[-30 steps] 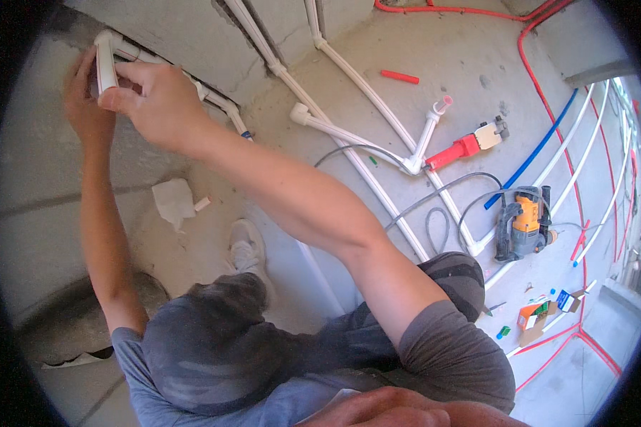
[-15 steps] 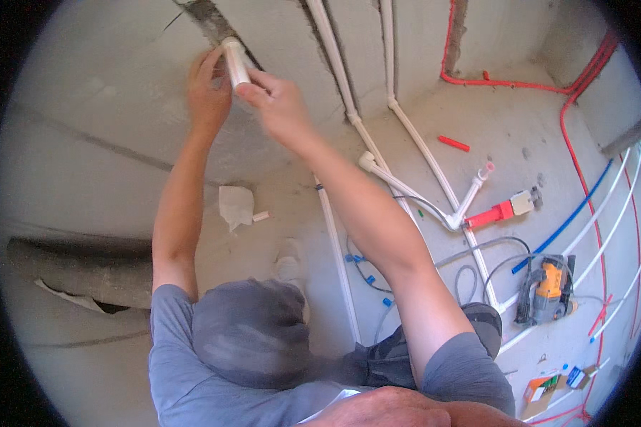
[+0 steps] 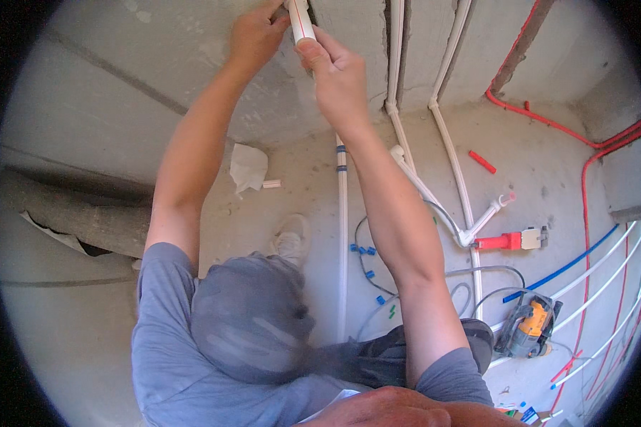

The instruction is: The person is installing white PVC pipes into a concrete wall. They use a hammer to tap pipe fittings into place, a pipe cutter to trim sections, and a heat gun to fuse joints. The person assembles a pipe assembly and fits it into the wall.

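Note:
At the top, my right hand (image 3: 338, 71) is closed round a short white pipe (image 3: 300, 19) with a red stripe, thumb near its lower end. An elbow-like white fitting at its upper end meets the grooved concrete wall (image 3: 157, 64). My left hand (image 3: 258, 39) is beside it, curled fingers at the fitting, their tips partly hidden. My bent legs in dark trousers and one white shoe (image 3: 290, 242) show below my arms.
On the floor lie white pipes (image 3: 342, 249), a red-handled tool (image 3: 509, 241), an orange drill (image 3: 533, 324) with cables, a blue tube (image 3: 560, 269), blue clips (image 3: 367, 250), a paper scrap (image 3: 248, 165) and red tubing (image 3: 585, 199). A torn dark sheet (image 3: 71, 210) is at left.
The view has swung, so wall and floor appear shifted rightward. Both hands, still on the white pipe and fitting, sit higher and further right in the picture; the pipe's fitting is now near the top edge.

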`<action>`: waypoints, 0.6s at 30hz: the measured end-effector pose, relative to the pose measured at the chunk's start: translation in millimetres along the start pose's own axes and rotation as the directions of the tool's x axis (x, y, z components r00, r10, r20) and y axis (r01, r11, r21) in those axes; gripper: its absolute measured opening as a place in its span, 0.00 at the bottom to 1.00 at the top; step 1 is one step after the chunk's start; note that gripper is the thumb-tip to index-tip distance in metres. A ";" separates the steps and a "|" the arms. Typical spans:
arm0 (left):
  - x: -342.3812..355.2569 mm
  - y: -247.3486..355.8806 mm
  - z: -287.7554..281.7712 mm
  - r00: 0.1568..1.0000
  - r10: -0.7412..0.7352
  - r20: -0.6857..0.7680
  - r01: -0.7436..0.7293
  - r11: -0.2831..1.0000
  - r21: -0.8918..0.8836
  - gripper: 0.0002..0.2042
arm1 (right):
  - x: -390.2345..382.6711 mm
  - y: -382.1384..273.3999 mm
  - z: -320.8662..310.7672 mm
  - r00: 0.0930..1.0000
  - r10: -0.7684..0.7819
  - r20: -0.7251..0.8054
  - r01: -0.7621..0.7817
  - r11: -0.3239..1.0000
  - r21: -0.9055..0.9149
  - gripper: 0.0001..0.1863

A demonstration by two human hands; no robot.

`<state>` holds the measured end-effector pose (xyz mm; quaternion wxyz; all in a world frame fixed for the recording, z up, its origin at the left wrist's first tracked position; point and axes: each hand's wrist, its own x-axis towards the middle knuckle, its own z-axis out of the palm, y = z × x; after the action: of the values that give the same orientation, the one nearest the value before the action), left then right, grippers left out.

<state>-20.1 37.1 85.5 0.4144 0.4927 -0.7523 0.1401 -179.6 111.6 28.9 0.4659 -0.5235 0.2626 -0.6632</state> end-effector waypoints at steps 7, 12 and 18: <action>-11.6 -19.2 13.5 0.986 -0.114 0.121 0.072 0.950 0.303 0.28 | -4.9 4.5 -1.1 0.997 -0.066 0.028 0.065 0.997 0.027 0.25; 3.6 -44.1 10.7 0.982 0.007 0.186 -0.097 0.871 0.482 0.25 | -11.4 3.5 2.3 1.000 -0.027 -0.004 0.027 0.999 0.018 0.29; 8.1 -36.0 10.2 0.981 0.115 0.157 -0.173 0.882 0.438 0.21 | -8.2 2.1 5.3 1.000 -0.006 -0.013 0.005 0.996 -0.091 0.29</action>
<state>4.4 8.6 78.3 0.2295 0.5255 -0.7587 0.3091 -173.8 118.8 25.2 0.4380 -0.5404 0.2942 -0.6554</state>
